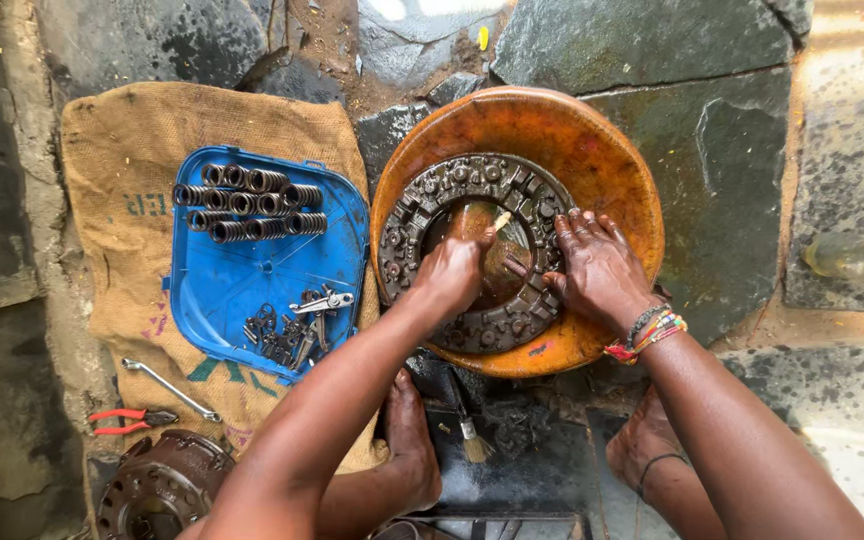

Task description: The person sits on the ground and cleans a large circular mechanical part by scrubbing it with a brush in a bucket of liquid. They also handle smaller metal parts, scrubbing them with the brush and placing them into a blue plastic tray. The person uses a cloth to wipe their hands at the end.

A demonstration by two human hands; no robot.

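A round dark metal clutch plate (422,215) lies in an orange basin (592,160) holding brownish liquid. My left hand (449,275) is closed around a small brush (500,222) whose pale tip points into the plate's centre hole. My right hand (597,265) rests flat with fingers spread on the plate's right rim, holding it down. Beaded bracelets ring my right wrist.
A blue plastic lid (222,290) on a burlap sack (112,260) holds several coil springs (252,205) and small metal levers and bolts (292,330). A spanner (167,387), red-handled pliers (127,420), another round metal housing (157,490) and a second brush (470,435) lie near my bare feet. Wet stone slabs surround.
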